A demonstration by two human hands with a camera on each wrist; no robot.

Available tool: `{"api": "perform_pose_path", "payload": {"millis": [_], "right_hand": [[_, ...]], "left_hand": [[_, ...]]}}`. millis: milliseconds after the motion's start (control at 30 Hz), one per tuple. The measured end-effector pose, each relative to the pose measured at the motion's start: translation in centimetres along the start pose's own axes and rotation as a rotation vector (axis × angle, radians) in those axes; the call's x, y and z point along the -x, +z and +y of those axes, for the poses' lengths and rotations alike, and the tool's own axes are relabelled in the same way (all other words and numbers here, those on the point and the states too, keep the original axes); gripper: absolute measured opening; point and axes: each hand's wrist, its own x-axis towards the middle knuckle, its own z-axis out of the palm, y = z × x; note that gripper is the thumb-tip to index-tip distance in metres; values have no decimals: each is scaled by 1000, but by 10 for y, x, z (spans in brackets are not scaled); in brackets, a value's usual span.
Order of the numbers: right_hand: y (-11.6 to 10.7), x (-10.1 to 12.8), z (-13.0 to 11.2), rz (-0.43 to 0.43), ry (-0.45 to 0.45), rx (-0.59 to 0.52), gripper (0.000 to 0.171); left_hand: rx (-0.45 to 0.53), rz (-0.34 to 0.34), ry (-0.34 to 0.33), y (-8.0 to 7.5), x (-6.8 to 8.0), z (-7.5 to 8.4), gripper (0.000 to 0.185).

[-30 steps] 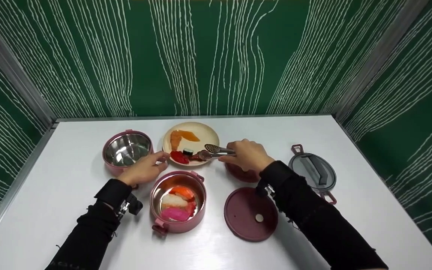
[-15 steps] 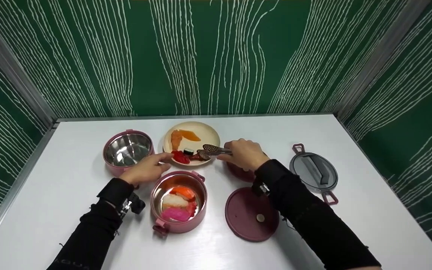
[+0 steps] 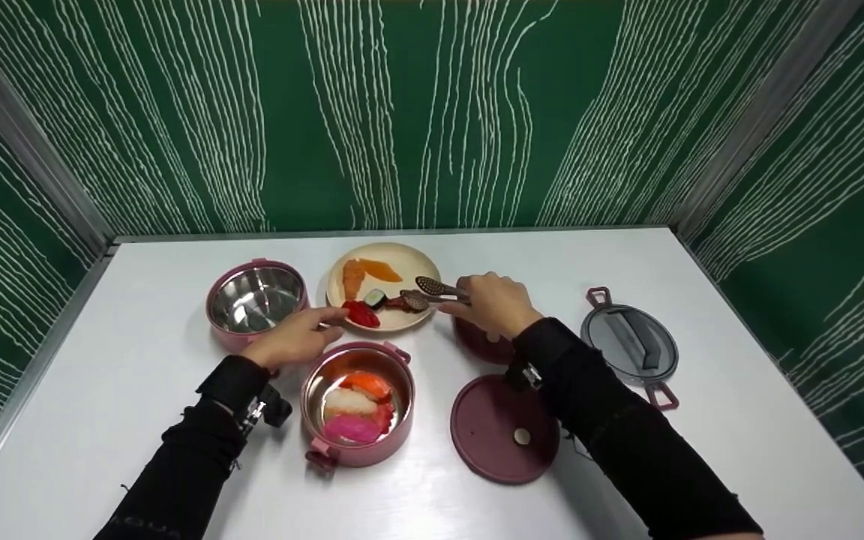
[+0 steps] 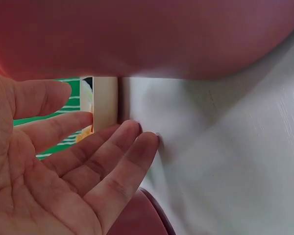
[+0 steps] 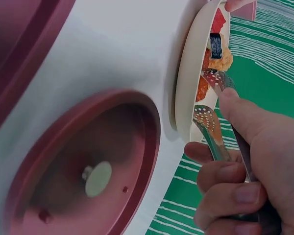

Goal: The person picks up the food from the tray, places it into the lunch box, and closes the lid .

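My right hand [image 3: 497, 304] grips a pair of metal tongs [image 5: 214, 128] with perforated heads. Those heads stand apart over the right side of the cream plate [image 3: 413, 262], by a reddish-brown food piece [image 5: 202, 90]. Left of it on the plate are a small sushi roll [image 3: 375, 299] with a dark wrap and a red food piece [image 3: 361, 314]. My left hand [image 3: 295, 337] reaches over between two pink pots, its fingertips at the plate's near-left rim beside the red piece. In the left wrist view its fingers [image 4: 122, 171] are loosely extended and hold nothing.
Nearest is a pink pot [image 3: 394, 439] holding several sushi pieces [image 3: 353, 405]. Another steel-lined pot [image 3: 256, 296] stands behind left. Two maroon lids [image 3: 488, 442] lie under the right arm, and a grey lid with handles [image 3: 627, 341] is at right. Orange pieces [image 3: 353, 277] lie on the plate.
The tongs have drawn away from the sushi roll toward the right. The roll has tipped, now showing its pale cut face. My left hand has shifted slightly rightward.
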Motion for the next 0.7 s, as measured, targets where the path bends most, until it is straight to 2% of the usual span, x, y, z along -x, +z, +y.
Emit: {"api": "perform_pose_path", "payload": {"millis": [333, 700], "right_hand": [[1, 0, 1, 33, -65, 63, 44], [13, 4, -19, 194, -19, 134, 44]], "left_hand": [[-21, 16, -13, 1, -4, -1, 51], [-16, 26, -15, 3, -6, -3, 50]]}}
